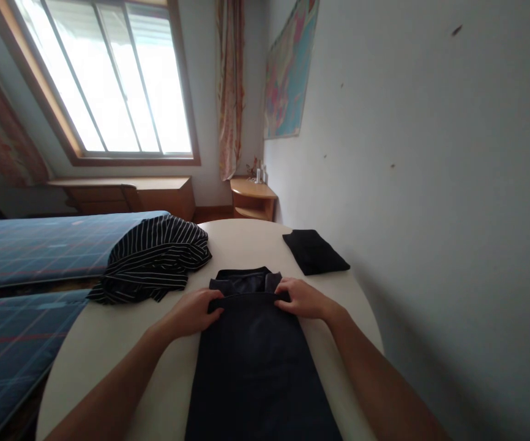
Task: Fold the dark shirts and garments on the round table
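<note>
A dark navy garment lies lengthwise on the round white table, running off the bottom of the view. Its far end has a straight folded edge, with a collar-like part showing beyond it. My left hand pinches the left corner of that edge between thumb and fingers. At the right corner, my right hand grips the same edge in the same way. Both hands touch the cloth near the tabletop. The garment's near end is outside the view.
A folded black cloth lies at the table's right rear. On the left, a crumpled black-and-white striped garment overlaps the table edge beside blue plaid mattresses. A wall stands close on the right; a corner shelf is behind.
</note>
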A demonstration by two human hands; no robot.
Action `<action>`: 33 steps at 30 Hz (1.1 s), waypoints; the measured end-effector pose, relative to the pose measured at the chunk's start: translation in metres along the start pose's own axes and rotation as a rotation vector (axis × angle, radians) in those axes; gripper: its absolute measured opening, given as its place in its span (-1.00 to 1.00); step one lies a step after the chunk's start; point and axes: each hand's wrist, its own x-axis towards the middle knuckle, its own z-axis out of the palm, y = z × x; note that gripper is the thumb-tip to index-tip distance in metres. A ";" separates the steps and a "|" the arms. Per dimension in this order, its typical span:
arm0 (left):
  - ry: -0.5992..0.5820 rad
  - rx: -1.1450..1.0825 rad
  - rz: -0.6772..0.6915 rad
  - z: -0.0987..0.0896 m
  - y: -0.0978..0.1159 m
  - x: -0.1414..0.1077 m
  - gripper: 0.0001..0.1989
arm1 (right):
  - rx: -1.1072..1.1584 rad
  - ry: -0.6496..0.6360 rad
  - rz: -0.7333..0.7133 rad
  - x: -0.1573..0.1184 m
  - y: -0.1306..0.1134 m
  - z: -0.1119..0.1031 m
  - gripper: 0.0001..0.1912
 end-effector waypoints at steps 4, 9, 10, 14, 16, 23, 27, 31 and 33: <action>0.014 -0.071 0.012 -0.006 0.002 -0.002 -0.77 | 0.007 -0.023 -0.019 -0.003 -0.001 -0.005 -0.86; 0.123 -0.142 -0.043 -0.014 -0.001 0.004 -0.70 | 0.062 0.115 -0.025 -0.002 -0.003 -0.013 -0.82; 0.164 -0.161 -0.048 -0.016 -0.002 0.006 -0.68 | 0.063 0.171 -0.016 0.000 -0.004 -0.015 -0.83; 0.344 -0.274 -0.082 -0.026 -0.003 0.020 -0.64 | 0.068 0.334 0.039 0.011 -0.008 -0.029 -0.81; 0.409 -0.329 -0.113 -0.029 -0.005 0.030 -0.63 | 0.064 0.382 0.041 0.020 -0.007 -0.035 -0.77; 0.450 -0.342 -0.215 0.005 -0.028 0.053 -0.68 | 0.055 0.339 0.099 0.050 0.019 -0.015 -0.75; 0.441 -0.334 -0.256 0.022 -0.033 0.052 -0.68 | 0.109 0.294 0.113 0.051 0.034 0.012 -0.75; 0.473 -0.336 -0.277 0.023 -0.032 0.052 -0.70 | 0.137 0.378 0.094 0.051 0.040 0.021 -0.78; 0.502 -0.345 -0.302 0.024 -0.032 0.053 -0.71 | 0.150 0.445 0.100 0.052 0.041 0.023 -0.76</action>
